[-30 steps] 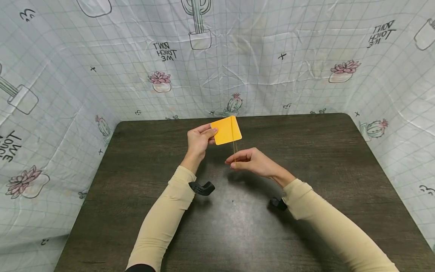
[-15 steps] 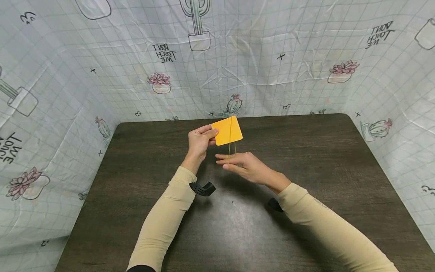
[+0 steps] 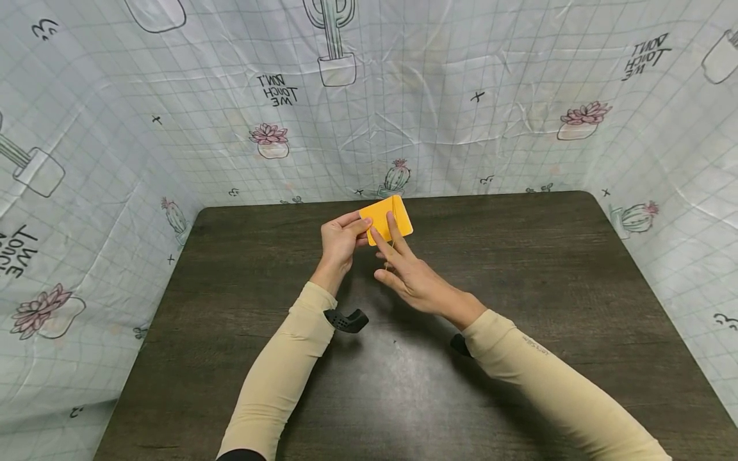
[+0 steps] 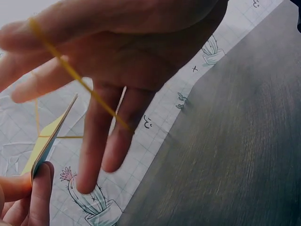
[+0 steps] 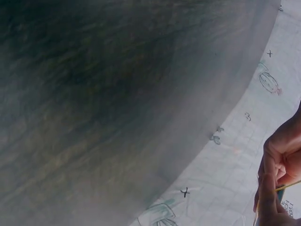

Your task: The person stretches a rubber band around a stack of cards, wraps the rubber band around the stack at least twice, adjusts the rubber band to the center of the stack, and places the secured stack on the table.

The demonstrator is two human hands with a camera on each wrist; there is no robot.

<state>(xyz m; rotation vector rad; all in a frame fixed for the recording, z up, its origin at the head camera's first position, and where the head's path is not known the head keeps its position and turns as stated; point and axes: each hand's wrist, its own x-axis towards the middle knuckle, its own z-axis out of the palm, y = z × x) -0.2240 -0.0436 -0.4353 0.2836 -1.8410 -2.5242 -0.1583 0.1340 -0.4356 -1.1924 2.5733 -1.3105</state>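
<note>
My left hand (image 3: 337, 248) pinches a flat yellow card (image 3: 377, 216) with rounded corners, thumb on its face, above the far part of the table. A thin yellow rubber band (image 4: 77, 77) loops round the card and stretches across to my right hand (image 3: 423, 285). Those right fingers are spread and straight; in the left wrist view the band runs over them, down to the lower fingers. In the head view two right fingertips overlap the card's face. Seen edge-on in the left wrist view, the card is thin with a darker back.
A dark wood-grain table (image 3: 230, 307) lies under both hands. White cloth (image 3: 432, 70) printed with cacti and a grid hangs along its back and sides. A black wrist device (image 3: 347, 321) juts from the left sleeve, another (image 3: 460, 346) from the right.
My right hand has gone from pinching the rubber band below the card to spreading its fingers inside it, moving left and up toward the card. The left hand has hardly moved.
</note>
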